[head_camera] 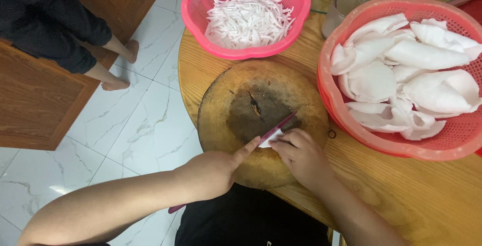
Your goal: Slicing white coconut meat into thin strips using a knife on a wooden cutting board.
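Observation:
My left hand [213, 168] grips a pink knife [277, 128], index finger stretched along the back of the blade. The blade rests on a small white piece [271, 139] at the near right of a round wooden chopping board [251, 100]. My right hand [301, 156] presses that piece down with bent fingers, right beside the blade. The knife's handle end pokes out below my left forearm.
A pink basket [198, 25] of thin white strips [248, 17] stands behind the board. A larger red basket [325, 92] with big white slices [406, 70] sits to the right on the round wooden table [401, 195]. A glass [344, 5] stands between the baskets. Another person's bare legs [113, 62] stand on the tiled floor at left.

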